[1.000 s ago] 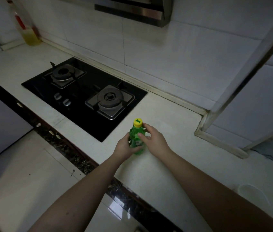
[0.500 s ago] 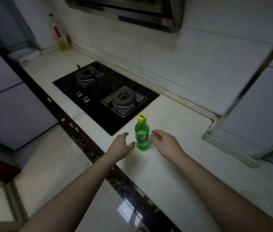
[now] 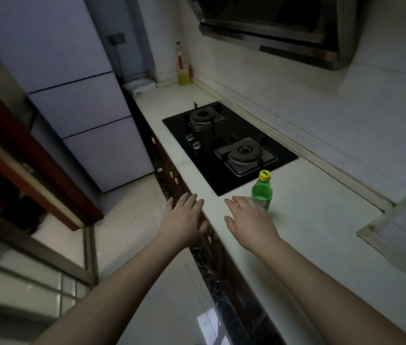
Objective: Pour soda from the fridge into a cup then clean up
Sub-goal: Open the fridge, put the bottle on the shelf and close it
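We see the green soda bottle standing upright on the counter next to the stove, lid on; our left hand and right hand hold nothing, fingers straight; the fridge is ahead, so maybe the bottle goes back there.

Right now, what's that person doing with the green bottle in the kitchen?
A person stands at the white counter. A green soda bottle with a yellow cap stands upright on it, cap on, just beside the black gas stove. Nobody holds it: the left hand and the right hand are both open with fingers spread, the right one just in front of the bottle. The fridge is shut. No cup is in view.
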